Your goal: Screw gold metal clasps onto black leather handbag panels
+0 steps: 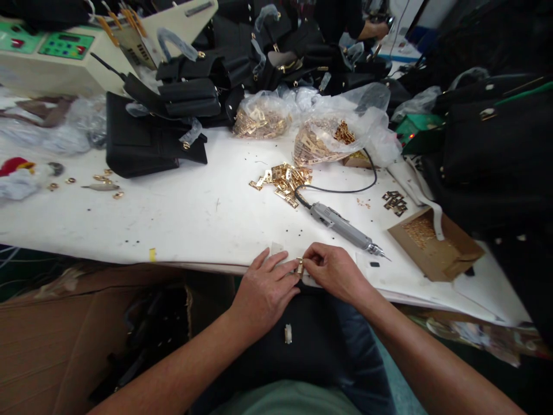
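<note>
My right hand pinches a small gold metal plate between thumb and forefinger at the table's front edge. My left hand lies with its fingers stretched out and spread, the fingertips close beside the plate. Under both hands a black bag piece rests on my lap, with a small shiny fitting on it. Just beyond my right hand lies a grey electric screwdriver, its bit pointing right. A heap of gold metal plates is farther back, near the screwdriver's cable.
An open cardboard box with tiny gold screws stands at the right. Plastic bags of gold hardware sit behind the heap. Black handbags crowd the back. At back left is a machine with green panels. A co-worker's arm shows far back.
</note>
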Available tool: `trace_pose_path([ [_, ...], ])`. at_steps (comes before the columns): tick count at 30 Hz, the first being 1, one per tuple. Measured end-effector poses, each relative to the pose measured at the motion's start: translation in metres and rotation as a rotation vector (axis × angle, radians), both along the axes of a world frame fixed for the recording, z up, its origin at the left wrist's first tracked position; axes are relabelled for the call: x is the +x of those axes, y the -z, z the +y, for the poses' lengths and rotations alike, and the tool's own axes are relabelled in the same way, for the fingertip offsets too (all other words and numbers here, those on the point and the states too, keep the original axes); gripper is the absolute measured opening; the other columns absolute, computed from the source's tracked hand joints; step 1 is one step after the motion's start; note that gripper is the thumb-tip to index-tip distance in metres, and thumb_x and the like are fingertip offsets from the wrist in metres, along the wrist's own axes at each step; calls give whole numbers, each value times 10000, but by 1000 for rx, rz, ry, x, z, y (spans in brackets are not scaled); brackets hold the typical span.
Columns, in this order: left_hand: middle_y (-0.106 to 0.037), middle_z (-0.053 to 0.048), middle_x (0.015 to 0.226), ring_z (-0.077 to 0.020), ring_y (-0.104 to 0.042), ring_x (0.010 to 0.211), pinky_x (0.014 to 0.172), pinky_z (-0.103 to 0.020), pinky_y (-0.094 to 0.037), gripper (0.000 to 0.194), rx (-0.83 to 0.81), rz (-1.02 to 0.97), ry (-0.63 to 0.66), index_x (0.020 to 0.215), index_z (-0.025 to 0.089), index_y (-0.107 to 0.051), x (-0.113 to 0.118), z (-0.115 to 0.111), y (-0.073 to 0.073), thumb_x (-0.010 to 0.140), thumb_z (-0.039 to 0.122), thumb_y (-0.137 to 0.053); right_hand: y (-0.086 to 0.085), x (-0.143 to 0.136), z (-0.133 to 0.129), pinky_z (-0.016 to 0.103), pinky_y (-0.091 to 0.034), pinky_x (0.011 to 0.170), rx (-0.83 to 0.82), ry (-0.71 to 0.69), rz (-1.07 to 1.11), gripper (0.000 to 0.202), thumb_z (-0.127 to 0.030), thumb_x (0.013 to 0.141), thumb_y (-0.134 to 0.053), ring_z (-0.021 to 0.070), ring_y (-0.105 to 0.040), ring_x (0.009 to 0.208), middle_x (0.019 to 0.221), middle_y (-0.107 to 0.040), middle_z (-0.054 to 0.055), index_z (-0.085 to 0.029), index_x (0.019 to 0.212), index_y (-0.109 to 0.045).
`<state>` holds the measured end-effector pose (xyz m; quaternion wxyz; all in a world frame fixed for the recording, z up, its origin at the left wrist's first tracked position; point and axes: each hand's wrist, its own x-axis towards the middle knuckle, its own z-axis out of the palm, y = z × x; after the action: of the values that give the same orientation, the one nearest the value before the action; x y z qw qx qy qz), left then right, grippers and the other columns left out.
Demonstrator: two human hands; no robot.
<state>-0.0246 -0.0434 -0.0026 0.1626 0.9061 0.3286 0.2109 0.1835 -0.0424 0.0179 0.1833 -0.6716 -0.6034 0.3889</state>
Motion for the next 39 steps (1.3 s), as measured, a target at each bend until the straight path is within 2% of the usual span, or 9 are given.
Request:
trace_pose_path([
  [17,-709,-22,1264,-291,-583,1278,1149,-578,-398,316,35,45,6,1224,253,-677,0,-1,-4,912,199,-685,4,-6,-6,232,-425,633,71,53,31,162,-220,864,-600,153,-628,671,728,-711,-7,-220,801,-748],
  [21,-721,-7,1237,-299,-616,1233,1095,-568,-461,333,90,60,14,1189,265,-682,1,2,-7,874,159,-697,0,-1,-6,236,-449,633,119,51,86,153,-245,868,-633,155,-632,664,721,-699,-9,-212,955,-754],
  [23,-724,7,1231,-291,-633,1207,1073,-545,-484,323,138,53,19,1174,274,-684,1,4,-7,873,158,-682,-7,9,-3,263,-476,699,251,68,-3,172,-255,888,-630,171,-649,727,801,-715,14,-215,1012,-742],
  [26,-724,27,1236,-279,-652,1173,1043,-506,-505,304,214,31,18,1164,283,-686,0,5,-5,886,167,-644,-18,31,6,347,-476,878,424,84,-331,213,-291,897,-656,245,-650,969,1038,-718,73,-237,1092,-720],
  [29,-725,40,1238,-264,-657,1161,1035,-472,-503,278,263,0,11,1163,287,-687,0,6,-4,913,195,-605,-21,51,19,405,-451,950,391,59,-596,331,-341,860,-716,304,-603,1090,1153,-681,107,-244,1175,-688],
  [31,-731,46,1221,-252,-657,1154,1039,-454,-492,258,291,-29,0,1153,287,-690,0,6,-2,934,212,-576,-17,60,27,394,-453,947,340,62,-652,353,-348,860,-717,301,-600,1102,1164,-668,108,-239,1192,-675],
  [35,-737,62,1195,-241,-657,1145,1057,-445,-460,258,327,-78,-33,1133,291,-697,2,4,3,959,217,-522,-8,73,35,343,-468,914,296,42,-524,290,-310,919,-629,252,-627,1071,1152,-661,88,-235,1197,-667],
  [37,-736,54,1200,-241,-652,1151,1075,-444,-441,266,330,-89,-45,1134,286,-699,3,4,6,961,213,-511,-11,82,37,331,-476,900,340,60,-354,273,-315,934,-589,230,-635,1020,1126,-666,77,-229,1179,-674],
  [39,-731,43,1212,-243,-646,1160,1089,-446,-427,270,328,-99,-50,1141,281,-700,3,3,9,962,217,-508,-20,95,41,323,-494,859,396,161,-147,302,-389,942,-567,221,-634,960,1072,-679,67,-217,1166,-674],
])
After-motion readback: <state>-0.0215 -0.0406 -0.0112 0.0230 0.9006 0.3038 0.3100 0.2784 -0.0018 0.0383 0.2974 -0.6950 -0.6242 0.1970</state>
